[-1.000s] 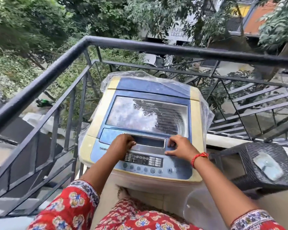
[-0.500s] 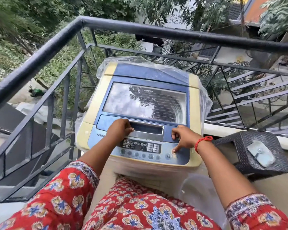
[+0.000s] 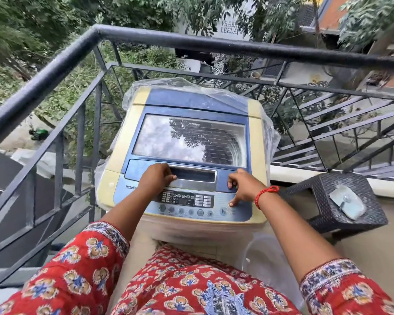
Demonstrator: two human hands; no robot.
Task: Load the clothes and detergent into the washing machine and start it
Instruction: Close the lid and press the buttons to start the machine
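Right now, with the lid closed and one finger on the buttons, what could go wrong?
1. The right hand reaches down with one finger among closely spaced buttons; it may press the wrong one.
2. The left hand rests on the lid handle; a pull could lift the lid while the machine starts.
3. Plastic wrap hangs loose round the washer and might catch the lid.

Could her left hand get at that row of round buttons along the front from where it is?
Probably yes. The left hand rests by the lid handle, just above the round buttons, with nothing between.
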